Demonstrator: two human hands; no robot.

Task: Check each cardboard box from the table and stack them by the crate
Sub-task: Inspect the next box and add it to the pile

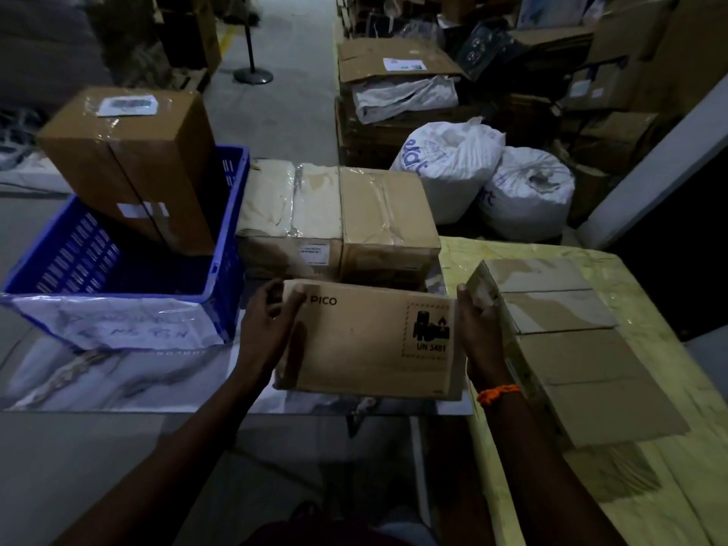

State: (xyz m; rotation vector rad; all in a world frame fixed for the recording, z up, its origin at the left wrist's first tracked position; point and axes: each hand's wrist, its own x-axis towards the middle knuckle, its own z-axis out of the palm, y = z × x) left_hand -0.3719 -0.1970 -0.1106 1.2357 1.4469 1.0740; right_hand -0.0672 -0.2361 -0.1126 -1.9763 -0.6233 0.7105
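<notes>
I hold a brown cardboard box (366, 344) marked PICO and UN 3481 in front of me, between the crate and the table. My left hand (268, 321) grips its left end and my right hand (478, 333) grips its right end. A blue plastic crate (230, 238) stands at the left with a tall taped box (134, 159) leaning inside it. Right of the crate, two taped boxes (338, 218) sit side by side on the floor. More cardboard boxes (563, 333) lie on the yellow-covered table (646, 293) at the right.
Two white sacks (488, 171) lie beyond the table's far end. An open carton with plastic wrap (398, 84) and piled cartons fill the back right. A stanchion base (253, 76) stands in the grey aisle. A shiny plastic sheet (118, 376) covers the floor under the crate.
</notes>
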